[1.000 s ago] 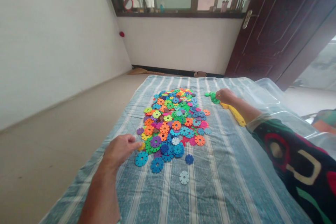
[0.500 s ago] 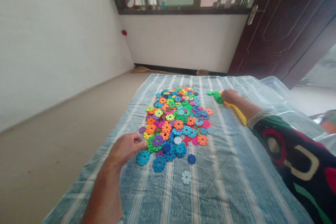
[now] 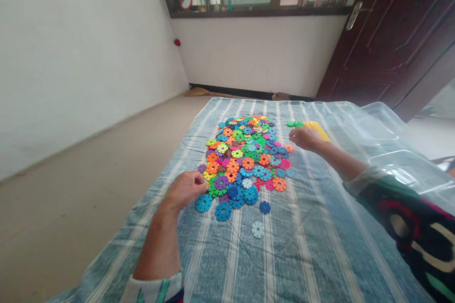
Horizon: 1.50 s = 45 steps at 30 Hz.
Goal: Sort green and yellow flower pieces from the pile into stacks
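A heap of colourful flower-shaped plastic discs [image 3: 248, 163] with notched rims is spread over the striped cloth. At its near left edge is my left hand [image 3: 186, 191], thumb and fingers pinched together by green and yellow discs; whatever is between them is too small to make out. My right hand [image 3: 304, 138] hovers right of the heap, fingers loosely bent and slightly apart, with no disc showing at the tips. Just beyond it lie a row of green discs [image 3: 297, 124] and a row of yellow discs [image 3: 322, 131], partly hidden by the hand.
Two clear plastic boxes [image 3: 412, 170] stand at the right edge of the striped cloth [image 3: 284, 255]. A pale blue disc [image 3: 258, 229] and a dark blue disc [image 3: 265, 207] lie apart, nearer me. Behind are a wall with a window ledge and a dark red door [image 3: 384, 33].
My right hand has come off the yellow discs and moved left towards the heap. The left hand stays at the heap's edge. The view has shifted slightly.
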Available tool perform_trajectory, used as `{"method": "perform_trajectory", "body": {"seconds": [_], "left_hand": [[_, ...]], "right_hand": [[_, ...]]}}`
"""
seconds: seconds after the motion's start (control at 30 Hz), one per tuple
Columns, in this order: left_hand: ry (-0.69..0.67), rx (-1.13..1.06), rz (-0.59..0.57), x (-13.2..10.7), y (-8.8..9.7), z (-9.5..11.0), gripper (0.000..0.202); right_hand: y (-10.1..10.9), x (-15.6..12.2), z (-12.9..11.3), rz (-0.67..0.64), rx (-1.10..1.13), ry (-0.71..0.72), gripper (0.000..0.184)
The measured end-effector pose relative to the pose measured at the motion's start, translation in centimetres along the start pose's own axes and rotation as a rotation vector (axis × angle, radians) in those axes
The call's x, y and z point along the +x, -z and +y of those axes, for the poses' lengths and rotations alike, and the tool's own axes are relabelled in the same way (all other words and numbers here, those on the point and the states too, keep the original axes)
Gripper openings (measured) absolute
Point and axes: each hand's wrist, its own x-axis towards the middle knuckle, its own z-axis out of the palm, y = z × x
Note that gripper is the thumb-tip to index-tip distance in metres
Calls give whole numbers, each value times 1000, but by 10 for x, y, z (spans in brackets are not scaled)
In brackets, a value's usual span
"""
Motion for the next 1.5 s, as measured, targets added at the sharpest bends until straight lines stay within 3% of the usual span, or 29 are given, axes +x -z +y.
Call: {"method": "perform_trajectory", "body": {"seconds": [0.3, 0.6, 0.8, 0.97, 1.17, 1.27, 1.37, 1.5], "left_hand": [[-29, -219, 11, -1, 0, 3, 20], [-41, -310, 17, -1, -2, 3, 20], [-44, -416, 25, -5, 2, 8, 25], [-53, -516, 63, -7, 7, 15, 37], [-65, -569, 63, -9, 7, 22, 39], [-68, -571, 50, -6, 4, 19, 39], [-62, -485, 62, -3, 1, 13, 38], [-48, -304, 27, 1, -1, 7, 35]], "right_hand": [[2, -51, -93, 39, 189, 386, 23], [10, -80, -174, -27, 320, 637, 19], [12, -88, -225, -37, 297, 605, 24], [5, -80, -240, 9, 344, 497, 29], [-3, -69, -237, -6, 499, 485, 24], [0, -61, -214, 24, 578, 481, 22], [10, -47, -160, 83, 488, 369, 23], [22, -29, -58, 87, 244, 113, 25]]}}
